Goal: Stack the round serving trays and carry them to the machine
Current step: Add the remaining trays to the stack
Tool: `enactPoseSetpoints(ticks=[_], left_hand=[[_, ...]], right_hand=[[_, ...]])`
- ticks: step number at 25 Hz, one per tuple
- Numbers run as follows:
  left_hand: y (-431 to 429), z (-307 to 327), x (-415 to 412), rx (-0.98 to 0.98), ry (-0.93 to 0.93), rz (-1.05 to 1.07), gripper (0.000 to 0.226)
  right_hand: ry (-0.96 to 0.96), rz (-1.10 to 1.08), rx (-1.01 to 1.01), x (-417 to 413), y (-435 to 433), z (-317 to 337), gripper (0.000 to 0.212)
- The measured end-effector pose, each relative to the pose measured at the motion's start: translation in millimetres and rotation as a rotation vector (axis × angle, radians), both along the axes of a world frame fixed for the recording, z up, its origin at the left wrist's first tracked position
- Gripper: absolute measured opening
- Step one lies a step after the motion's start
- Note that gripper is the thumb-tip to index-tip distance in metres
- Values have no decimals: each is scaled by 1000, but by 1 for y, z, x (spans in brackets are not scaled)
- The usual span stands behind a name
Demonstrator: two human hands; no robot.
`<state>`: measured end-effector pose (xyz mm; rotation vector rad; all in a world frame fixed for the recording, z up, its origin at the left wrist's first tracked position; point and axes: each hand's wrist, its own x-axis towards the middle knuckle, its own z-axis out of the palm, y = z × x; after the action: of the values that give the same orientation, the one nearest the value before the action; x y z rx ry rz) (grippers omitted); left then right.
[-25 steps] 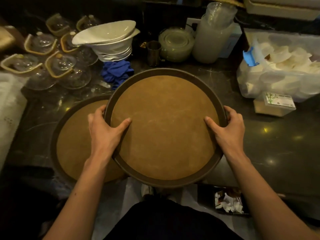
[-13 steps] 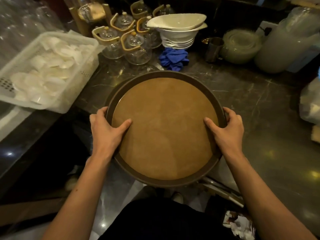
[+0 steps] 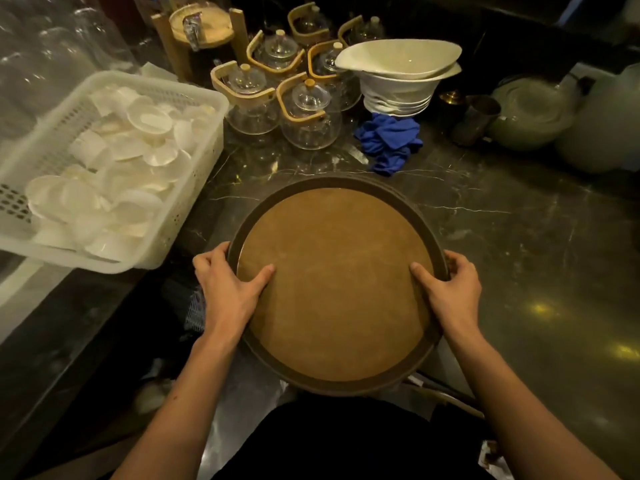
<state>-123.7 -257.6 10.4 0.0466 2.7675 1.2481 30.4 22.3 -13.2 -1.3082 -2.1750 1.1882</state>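
The left hand (image 3: pixel 227 289) grips the left rim of the round trays (image 3: pixel 334 284), thumb lying on the brown inner surface and the other digits wrapped under the edge; the right hand (image 3: pixel 450 289) holds the opposite rim the same way. The grip on both sides matches that of half a second ago. The trays sit nested, with a second rim showing just behind the top one at the far right edge. They are held over the near edge of the dark marble counter (image 3: pixel 519 237), part above the stone and part above the floor in front of the person.

A second ago a second tray lay separately to the left on the counter; now only the stack shows. Since then the view has swung left, so a white plastic basket (image 3: pixel 194 98) of small white dishes now fills the left side. Beyond the trays lie a crumpled blue cloth (image 3: pixel 389 140), glass teapots (image 3: pixel 308 116) with wooden handles, and a stack of white bowls (image 3: pixel 398 81). A metal cup (image 3: pixel 476 119) stands to the right of the bowls.
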Motion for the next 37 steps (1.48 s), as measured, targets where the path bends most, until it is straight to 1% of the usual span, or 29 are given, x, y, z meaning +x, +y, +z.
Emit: enactPoseSetpoints(ticks=[5,10,17,22,29,31,34,37], left_hand=[[7,-24,-24,-15,-50,-64,85],[20,-35,-23,-1,-53,-37,87],[38,-40,-17,-45,-48,-10,85],[38,-47,-21,-59,-42,-9,87],[39,-52,-26,-88,-25,-46,87],[39,-53,-25,-93,-20,-63,88],[35,-55,-24,-73,-61,-84,90],[32,-56,-24,-88,-75,-96,91]], right_hand=[[-46,-27,16,-12,-4,-6,61],[-59,-6,61,-22,11,-7,56],[-96,63,14,-25,34,-13,65],[-91,75,19,-32,39,-17,64],[-104,97,26,-38,36,-29,73],[-110,105,29,-37,36,-29,72],[-118,119,31,-37,37,-27,69],[-172,167,74,-34,37,-27,72]])
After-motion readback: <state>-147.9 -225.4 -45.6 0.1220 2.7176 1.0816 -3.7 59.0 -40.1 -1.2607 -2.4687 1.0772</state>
